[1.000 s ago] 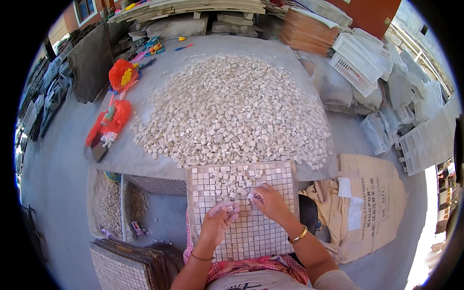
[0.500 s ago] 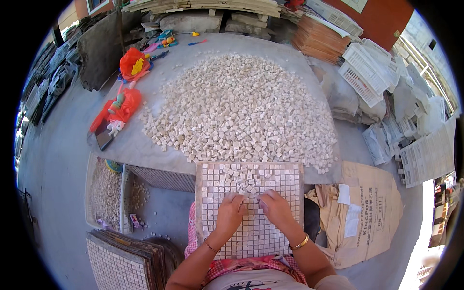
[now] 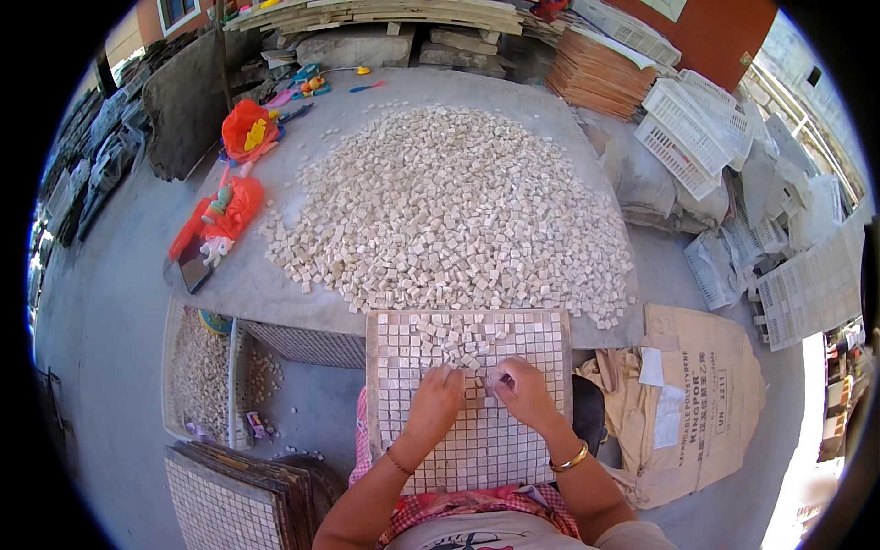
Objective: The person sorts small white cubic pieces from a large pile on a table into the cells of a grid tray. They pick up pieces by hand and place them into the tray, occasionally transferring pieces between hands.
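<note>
A square grid board (image 3: 561, 431) rests in front of my body, its far edge against the table. Small square stone tiles fill many of its cells, and a loose cluster of pale stone tiles (image 3: 458, 341) lies over its upper middle. My left hand (image 3: 438, 396) is over the board's middle, fingers curled down among the tiles; its fingertips are hidden. Opposite it, my right hand (image 3: 525, 392) has thumb and forefinger pinched together just above the grid. Whatever sits between those fingertips is too small to make out.
A wide heap of stone tiles (image 3: 458, 202) covers the table (image 3: 284, 293) beyond the board. Red plastic bags (image 3: 240, 206) and a phone (image 3: 195, 272) lie at its left. Below stand a white crate (image 3: 171, 367) and stacked grid boards (image 3: 225, 500). A flattened sack (image 3: 706, 403) lies right.
My right hand has shifted slightly, its thumb and forefinger now pinched more clearly above the grid. My left hand stays nearly in place. The whole view has moved a little.
</note>
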`<action>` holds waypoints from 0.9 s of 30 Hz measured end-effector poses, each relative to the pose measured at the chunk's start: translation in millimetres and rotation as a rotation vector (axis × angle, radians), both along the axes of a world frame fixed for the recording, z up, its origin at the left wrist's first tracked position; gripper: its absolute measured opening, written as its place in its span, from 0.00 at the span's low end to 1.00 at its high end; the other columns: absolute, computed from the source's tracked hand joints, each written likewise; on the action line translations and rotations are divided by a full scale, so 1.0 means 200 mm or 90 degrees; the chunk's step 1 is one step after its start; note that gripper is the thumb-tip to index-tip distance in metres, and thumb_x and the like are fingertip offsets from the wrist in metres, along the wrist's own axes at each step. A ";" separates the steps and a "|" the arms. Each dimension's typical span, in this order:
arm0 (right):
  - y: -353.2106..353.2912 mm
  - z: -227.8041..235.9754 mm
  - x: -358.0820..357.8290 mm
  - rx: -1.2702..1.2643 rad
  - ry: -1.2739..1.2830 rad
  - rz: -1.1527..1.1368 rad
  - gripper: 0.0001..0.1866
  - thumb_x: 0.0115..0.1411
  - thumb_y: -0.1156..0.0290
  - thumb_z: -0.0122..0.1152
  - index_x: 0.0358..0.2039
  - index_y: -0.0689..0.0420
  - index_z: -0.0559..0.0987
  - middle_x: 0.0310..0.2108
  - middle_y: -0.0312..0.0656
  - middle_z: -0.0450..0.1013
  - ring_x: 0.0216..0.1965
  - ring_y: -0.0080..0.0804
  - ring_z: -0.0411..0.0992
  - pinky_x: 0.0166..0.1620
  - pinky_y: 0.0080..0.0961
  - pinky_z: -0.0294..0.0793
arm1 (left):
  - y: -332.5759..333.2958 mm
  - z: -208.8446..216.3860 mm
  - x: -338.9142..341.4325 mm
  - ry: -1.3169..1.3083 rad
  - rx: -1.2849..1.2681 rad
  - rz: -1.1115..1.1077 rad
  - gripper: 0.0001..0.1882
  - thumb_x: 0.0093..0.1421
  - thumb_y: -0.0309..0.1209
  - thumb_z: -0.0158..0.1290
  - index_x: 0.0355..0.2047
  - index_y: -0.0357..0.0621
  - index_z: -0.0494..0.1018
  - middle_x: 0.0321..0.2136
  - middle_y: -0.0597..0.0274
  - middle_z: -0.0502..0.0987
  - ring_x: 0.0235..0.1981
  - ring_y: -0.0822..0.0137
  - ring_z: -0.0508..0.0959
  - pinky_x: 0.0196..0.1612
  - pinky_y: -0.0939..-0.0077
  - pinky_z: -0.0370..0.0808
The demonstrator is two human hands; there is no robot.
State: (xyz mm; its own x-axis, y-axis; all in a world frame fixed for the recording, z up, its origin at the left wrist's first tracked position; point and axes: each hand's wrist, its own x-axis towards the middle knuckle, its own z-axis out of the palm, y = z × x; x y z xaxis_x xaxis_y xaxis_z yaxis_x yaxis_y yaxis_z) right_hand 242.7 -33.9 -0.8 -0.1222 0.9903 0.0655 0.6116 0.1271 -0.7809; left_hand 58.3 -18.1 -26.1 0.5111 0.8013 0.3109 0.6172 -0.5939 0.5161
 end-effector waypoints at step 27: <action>0.01 -0.02 -0.08 -0.045 -0.079 -0.034 0.07 0.54 0.74 0.56 0.34 0.61 0.75 0.29 0.40 0.73 0.28 0.23 0.73 0.31 0.22 0.70 | -0.05 0.09 -0.12 -0.185 -0.138 0.115 0.05 0.50 0.21 0.50 0.30 0.37 0.71 0.25 0.51 0.71 0.29 0.52 0.72 0.33 0.62 0.70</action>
